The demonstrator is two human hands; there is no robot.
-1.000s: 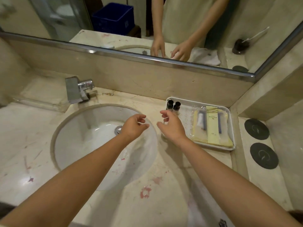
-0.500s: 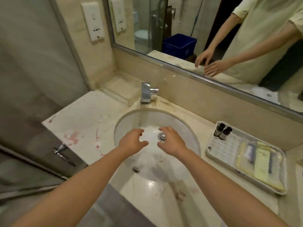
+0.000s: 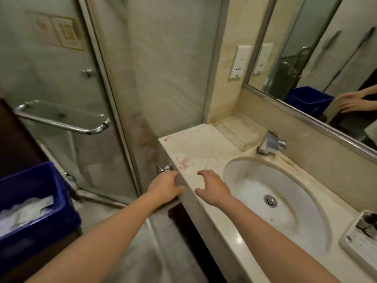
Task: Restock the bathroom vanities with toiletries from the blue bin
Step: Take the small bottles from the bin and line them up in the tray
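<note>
both hands empty, fingers loosely spread: right hand over the counter just left of the sink, left hand further left at the counter edge. blue bin sits well left of the sink, something white inside.

Bin well left of left hand; counter under right hand; sink just right, faucet behind; tray farther right, holding what may be bottles.
</note>
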